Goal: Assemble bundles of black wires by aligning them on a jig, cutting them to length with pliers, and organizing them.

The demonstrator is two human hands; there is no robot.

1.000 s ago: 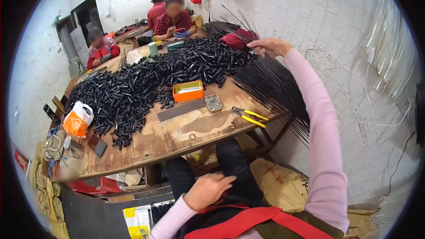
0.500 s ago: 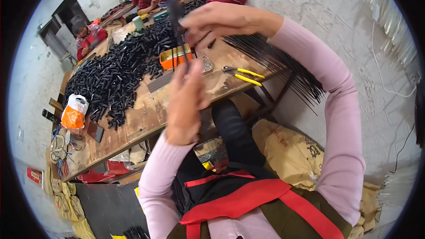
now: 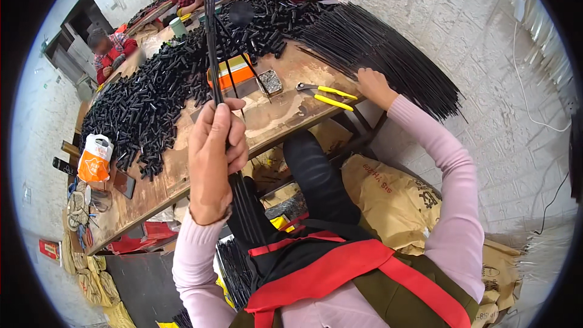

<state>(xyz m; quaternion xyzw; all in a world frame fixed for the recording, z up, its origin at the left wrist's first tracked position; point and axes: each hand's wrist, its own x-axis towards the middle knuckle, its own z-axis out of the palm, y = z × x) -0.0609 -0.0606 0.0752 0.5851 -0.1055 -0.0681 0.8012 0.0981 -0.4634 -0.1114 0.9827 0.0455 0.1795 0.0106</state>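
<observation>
My left hand [image 3: 215,140] is closed around a bundle of thin black rods [image 3: 214,54], held upright in front of the table. Several rods of it splay out to the right, and its lower part runs down past my wrist toward my lap. My right hand [image 3: 375,87] reaches out to the wide pile of thin black rods [image 3: 395,54] on the table's right side. Its fingers are curled together on rods at the pile's near edge; their tips are partly hidden. Pliers with yellow handles [image 3: 334,97] lie just left of that hand.
A large heap of short black tubes [image 3: 146,109] covers the table's left and far parts. Behind the held bundle are an orange box [image 3: 240,76] and a small tray of metal bits [image 3: 271,81]. A phone [image 3: 124,184] and a white-orange bag [image 3: 95,158] lie left. Co-workers [image 3: 109,51] sit beyond.
My right hand has moved from beside the upper part of the bundle down and right to the rod pile. My left hand has shifted slightly left and down, still holding the bundle.
</observation>
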